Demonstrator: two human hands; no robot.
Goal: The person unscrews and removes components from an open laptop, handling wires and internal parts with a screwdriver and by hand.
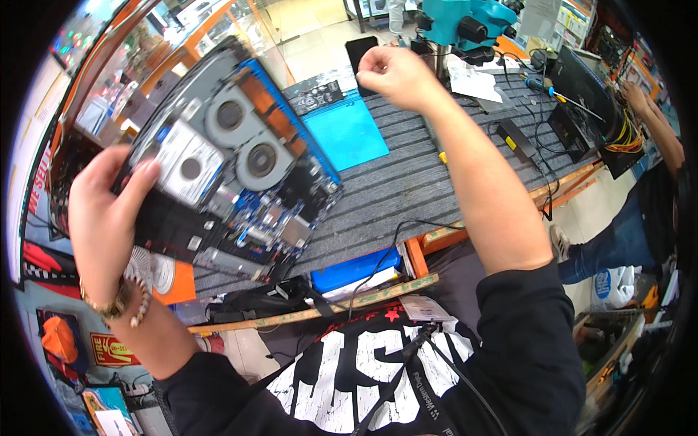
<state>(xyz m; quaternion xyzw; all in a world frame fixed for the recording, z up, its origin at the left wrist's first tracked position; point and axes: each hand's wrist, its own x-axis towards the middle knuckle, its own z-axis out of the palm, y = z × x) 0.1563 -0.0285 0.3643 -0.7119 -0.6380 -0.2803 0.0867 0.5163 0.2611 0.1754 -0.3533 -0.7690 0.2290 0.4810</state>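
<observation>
Grey and black, opened to show the parts within and held tilted at the left of the bench (414, 189): a laptop (236, 190). Looks like a handling step, with the bared machine in just one hand; for any further move, would call for a firm edge hold and care around the exposed parts.

Held by the left edge in the left hand (109, 196), thumb laid over the inner face, fingers mostly hidden behind, closed to about the laptop's thickness. Cannot tell whether resting on the bench at the near edge. As for the right hand (398, 76), raised well apart at the far side, curled closed with fingers in to the thumb; cannot tell whether pinching something tiny. Just beside it, a black phone (360, 62).

Set inside the laptop: two round fans (262, 161), a drive (182, 174), and a circuit board (273, 218) nearer. Beyond to the right, a blue mat (352, 138), with what looks like a flat battery (314, 97) toward its far end. Farther right, a teal microscope (465, 29) and a screwdriver (560, 96). At far right, near coloured wires (624, 138), another person's hand (638, 98).
</observation>
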